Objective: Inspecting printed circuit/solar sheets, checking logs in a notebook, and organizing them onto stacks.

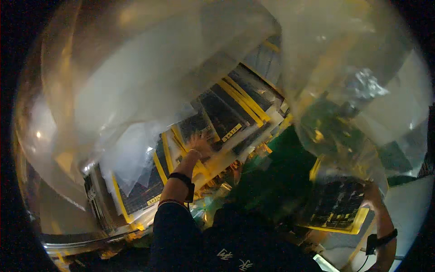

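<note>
Closest to the camera, can see translucent plastic sheeting, large and blurred, beyond and left of the green surface, plus clear plastic film bunched beyond it to the right. Both loose, with no fastening in sight. Near left of the green surface, can see a dark sleeve leading to the left hand: blurred, fingers spread apart, over the row of black panels, with nothing visibly held; cannot tell touching from hovering. Right of the green surface, find the right hand by the outer edge of a yellow-edged black panel, near the lower end of the film; cannot tell whether clamped on film, on panel, or merely resting.

Left of the green surface and reaching beyond it, see the row itself, crossed by yellow strips and bearing small yellow labels. Along its border with the green surface, notice orange scraps.

Seems partway along: bare of sheeting at the middle of the row, overhung at its left part, with plastic left unsettled on both sides of the green surface.
</note>
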`<state>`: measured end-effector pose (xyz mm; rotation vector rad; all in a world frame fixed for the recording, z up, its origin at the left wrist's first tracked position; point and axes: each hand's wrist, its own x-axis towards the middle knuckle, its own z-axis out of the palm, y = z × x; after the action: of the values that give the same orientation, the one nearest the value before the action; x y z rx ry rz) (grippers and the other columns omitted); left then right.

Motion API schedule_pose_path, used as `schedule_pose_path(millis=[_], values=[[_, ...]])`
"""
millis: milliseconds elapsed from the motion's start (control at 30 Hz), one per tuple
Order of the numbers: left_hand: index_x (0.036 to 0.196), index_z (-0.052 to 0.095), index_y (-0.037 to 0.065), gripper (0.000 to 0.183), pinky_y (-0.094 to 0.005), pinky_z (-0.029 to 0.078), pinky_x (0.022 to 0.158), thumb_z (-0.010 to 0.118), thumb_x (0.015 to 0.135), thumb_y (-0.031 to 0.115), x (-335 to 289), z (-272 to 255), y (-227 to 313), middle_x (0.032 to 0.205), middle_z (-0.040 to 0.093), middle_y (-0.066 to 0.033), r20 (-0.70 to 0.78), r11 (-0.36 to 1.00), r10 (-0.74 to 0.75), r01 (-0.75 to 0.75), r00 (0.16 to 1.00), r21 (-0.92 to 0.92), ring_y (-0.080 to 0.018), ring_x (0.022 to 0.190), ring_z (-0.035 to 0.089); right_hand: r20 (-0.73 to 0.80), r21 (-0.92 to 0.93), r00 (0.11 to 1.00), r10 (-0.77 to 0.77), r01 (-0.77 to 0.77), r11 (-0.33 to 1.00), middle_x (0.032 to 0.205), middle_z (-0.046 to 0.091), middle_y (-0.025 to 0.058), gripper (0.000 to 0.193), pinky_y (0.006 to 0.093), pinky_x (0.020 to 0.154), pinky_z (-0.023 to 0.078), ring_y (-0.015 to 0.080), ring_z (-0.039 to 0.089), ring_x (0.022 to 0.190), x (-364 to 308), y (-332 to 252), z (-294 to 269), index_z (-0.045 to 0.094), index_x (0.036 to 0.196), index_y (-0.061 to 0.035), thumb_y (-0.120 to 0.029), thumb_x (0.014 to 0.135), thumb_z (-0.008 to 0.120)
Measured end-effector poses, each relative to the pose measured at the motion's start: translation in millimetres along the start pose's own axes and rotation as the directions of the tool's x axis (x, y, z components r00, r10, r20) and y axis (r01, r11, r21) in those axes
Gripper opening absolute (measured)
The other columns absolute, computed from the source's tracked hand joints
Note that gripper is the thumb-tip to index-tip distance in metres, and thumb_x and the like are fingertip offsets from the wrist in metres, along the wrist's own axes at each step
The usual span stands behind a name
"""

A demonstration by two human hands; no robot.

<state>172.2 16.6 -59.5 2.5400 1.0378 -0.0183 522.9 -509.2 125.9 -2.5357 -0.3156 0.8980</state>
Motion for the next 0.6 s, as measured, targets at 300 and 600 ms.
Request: schedule_pose_path(millis=[300, 600], values=[[0.133, 0.009, 0.024, 0.089, -0.0603, 0.018, 0.093, 0.064, 0.063, 0.031, 6, -12, -16, 0.138, 0.008, -0.0128, 0.194, 0.906, -0.292, 0.205, 0.936, 0.371, -0.0346, 0.125, 0.016, -0.138, 0.454, 0.987, 0.081, -0.009, 0.891, 0.089, 0.055, 0.0043, 0.03, 0.0291, 0.059, 0.042, 0.0145, 0.051, 0.07, -62, 25, -17, 0.051, 0.103, -0.0042, -0.021, 0.079, 0.052], [0.105, 0.05, 0.003, 0.043, -0.0405, 0.045, 0.08, 0.061, 0.069, 0.022, 62, -4, -45, 0.104, 0.053, -0.0162, 0.2, 0.972, -0.034, -0.014, 0.979, 0.234, -0.0318, 0.093, 0.054, -0.19, 0.605, 0.962, 0.194, -0.041, 0.795, 0.113, 0.049, 0.0105, 0.053, 0.0281, 0.08, 0.042, 0.0182, 0.051, 0.095, -154, 124, 30, 0.038, 0.122, -0.002, -0.004, 0.071, 0.051]])
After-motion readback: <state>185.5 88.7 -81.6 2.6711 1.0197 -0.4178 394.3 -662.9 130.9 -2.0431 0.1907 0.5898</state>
